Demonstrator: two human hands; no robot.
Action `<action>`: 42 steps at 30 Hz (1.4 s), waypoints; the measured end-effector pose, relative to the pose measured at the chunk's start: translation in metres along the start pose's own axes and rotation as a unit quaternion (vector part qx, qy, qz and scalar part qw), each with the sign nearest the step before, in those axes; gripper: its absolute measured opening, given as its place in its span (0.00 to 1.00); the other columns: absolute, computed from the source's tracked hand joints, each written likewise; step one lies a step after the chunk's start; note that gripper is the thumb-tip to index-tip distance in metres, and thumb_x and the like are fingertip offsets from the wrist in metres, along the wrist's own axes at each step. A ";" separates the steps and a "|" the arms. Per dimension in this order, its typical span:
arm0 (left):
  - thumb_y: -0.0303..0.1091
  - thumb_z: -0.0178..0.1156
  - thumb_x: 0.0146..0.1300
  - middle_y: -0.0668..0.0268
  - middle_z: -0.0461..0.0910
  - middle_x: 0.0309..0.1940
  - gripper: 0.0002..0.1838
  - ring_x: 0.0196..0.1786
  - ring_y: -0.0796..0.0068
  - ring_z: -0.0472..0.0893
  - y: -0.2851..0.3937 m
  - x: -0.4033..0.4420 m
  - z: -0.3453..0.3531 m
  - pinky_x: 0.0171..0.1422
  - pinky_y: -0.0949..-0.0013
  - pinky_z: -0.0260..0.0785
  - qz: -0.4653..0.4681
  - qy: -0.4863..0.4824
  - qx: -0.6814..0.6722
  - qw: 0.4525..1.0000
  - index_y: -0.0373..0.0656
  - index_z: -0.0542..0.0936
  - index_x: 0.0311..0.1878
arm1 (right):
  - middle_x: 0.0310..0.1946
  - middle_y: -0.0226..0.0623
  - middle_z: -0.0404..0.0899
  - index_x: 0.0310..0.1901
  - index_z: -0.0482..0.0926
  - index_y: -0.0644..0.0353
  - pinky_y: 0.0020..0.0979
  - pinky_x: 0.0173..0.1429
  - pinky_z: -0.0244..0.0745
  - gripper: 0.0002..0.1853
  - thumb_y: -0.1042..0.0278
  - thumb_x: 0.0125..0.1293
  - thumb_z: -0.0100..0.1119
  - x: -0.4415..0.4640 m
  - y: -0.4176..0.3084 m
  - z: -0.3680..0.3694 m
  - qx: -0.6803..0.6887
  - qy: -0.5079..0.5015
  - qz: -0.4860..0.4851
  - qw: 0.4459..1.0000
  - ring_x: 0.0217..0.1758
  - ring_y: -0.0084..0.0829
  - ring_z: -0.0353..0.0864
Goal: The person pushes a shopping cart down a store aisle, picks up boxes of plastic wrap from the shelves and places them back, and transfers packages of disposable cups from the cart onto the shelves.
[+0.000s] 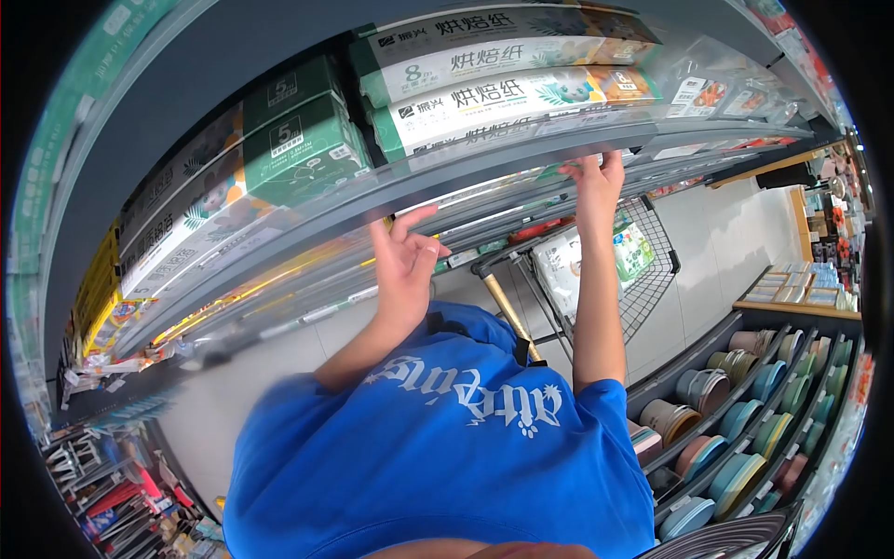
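My left hand (405, 261) is raised below the front edge of a shelf (503, 168), its fingers apart and holding nothing. One finger points up at the shelf's rail and seems to touch it. Farther right, my right hand (596, 182) reaches up to the same rail, fingertips at its underside and fingers apart; I see nothing held in it. Above the hands, long white and green boxes of baking paper (494, 98) are stacked on the shelf. Left of these stand green-ended boxes (298, 144) with similar print.
A wire shopping cart (652, 279) with packaged goods (635, 253) stands beyond my right forearm. Bowls (703, 389) in several colours fill a rack at the lower right. Tiled floor (717, 242) shows between the shelves. Small utensils (121, 494) hang at the lower left.
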State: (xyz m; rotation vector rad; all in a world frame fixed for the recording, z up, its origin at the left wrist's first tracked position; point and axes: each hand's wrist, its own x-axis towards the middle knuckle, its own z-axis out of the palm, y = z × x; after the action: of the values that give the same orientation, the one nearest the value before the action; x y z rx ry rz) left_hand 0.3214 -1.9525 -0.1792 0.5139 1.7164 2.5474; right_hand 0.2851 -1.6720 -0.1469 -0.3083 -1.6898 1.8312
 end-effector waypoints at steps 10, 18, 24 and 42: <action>0.23 0.51 0.73 0.42 0.72 0.65 0.43 0.40 0.73 0.81 0.001 -0.001 0.000 0.53 0.66 0.78 -0.010 -0.015 0.010 1.000 0.45 0.35 0.81 | 0.43 0.38 0.81 0.54 0.73 0.66 0.29 0.41 0.82 0.10 0.72 0.75 0.53 0.002 0.009 -0.005 -0.007 0.009 0.009 1.000 0.39 0.26 0.83; 0.22 0.52 0.72 0.42 0.70 0.67 0.49 0.37 0.78 0.77 -0.018 -0.009 0.007 0.46 0.71 0.77 -0.017 0.004 -0.028 0.999 0.49 0.28 0.82 | 0.45 0.38 0.81 0.55 0.73 0.67 0.28 0.42 0.82 0.12 0.70 0.75 0.55 0.004 0.008 -0.009 -0.015 -0.001 0.014 1.000 0.40 0.26 0.83; 0.19 0.53 0.70 0.46 0.68 0.68 0.53 0.35 0.83 0.73 -0.010 -0.009 0.014 0.40 0.76 0.73 -0.053 0.008 0.006 0.999 0.51 0.24 0.81 | 0.46 0.37 0.80 0.57 0.73 0.66 0.28 0.43 0.82 0.14 0.69 0.75 0.55 0.001 0.009 -0.010 -0.033 -0.007 0.010 0.999 0.40 0.26 0.83; 0.21 0.53 0.72 0.47 0.74 0.60 0.52 0.35 0.78 0.74 -0.021 -0.018 0.018 0.41 0.74 0.74 -0.043 0.001 -0.014 0.999 0.56 0.22 0.80 | 0.48 0.36 0.78 0.56 0.72 0.66 0.29 0.47 0.81 0.14 0.68 0.75 0.55 -0.001 0.009 -0.004 -0.048 0.010 0.004 0.999 0.40 0.25 0.82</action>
State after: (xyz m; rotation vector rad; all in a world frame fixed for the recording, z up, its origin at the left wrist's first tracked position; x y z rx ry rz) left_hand 0.3401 -1.9321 -0.1968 0.4270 1.6615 2.5105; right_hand 0.2859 -1.6691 -0.1565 -0.3737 -1.7679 1.7503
